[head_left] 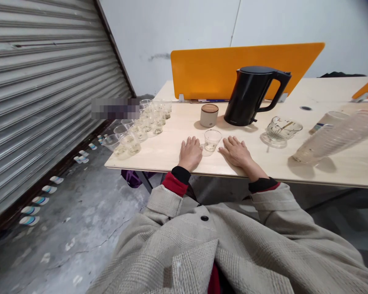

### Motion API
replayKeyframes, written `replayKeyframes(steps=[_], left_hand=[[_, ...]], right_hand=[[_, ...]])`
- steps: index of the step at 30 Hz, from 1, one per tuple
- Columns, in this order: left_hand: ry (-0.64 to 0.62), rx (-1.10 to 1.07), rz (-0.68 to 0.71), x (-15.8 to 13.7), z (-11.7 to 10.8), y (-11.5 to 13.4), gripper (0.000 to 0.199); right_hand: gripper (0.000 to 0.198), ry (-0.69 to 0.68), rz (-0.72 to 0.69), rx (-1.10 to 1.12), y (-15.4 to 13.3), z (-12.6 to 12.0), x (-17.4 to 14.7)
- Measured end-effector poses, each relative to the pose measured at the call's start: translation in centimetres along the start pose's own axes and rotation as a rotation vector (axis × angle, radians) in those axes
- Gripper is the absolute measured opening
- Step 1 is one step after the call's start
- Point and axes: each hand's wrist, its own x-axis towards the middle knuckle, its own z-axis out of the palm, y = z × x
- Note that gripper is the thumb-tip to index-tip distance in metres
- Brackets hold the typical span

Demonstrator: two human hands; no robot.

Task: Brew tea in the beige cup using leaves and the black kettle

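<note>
Left hand and right hand lie flat, apart. A clear plastic cup stands between (probably best gripped lightly).

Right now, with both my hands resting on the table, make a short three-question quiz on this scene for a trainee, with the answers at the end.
1. What stands on the table between the left hand and the right hand?
2. The panel behind the black kettle is: A) blue; B) orange; C) green.
3. True or false: the right hand is gripping the kettle's handle.

Key:
1. A clear cup.
2. B.
3. False; it lies palm down on the table.
</note>
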Motion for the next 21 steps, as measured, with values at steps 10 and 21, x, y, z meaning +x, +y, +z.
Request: replayKeyframes(steps=[10,21], left_hand=[[-0.005,-0.002,-0.002,-0.2,-0.43,0.23,0.057],[0.006,-0.007,0.009,0.06,0.08,-0.03,0.057]], right_hand=[[0.066,0.0,0.007,-0.005,-0.16,-0.22,-0.07],[0.071,0.064,0.038,0.158,0.26,-0.36,-0.06]])
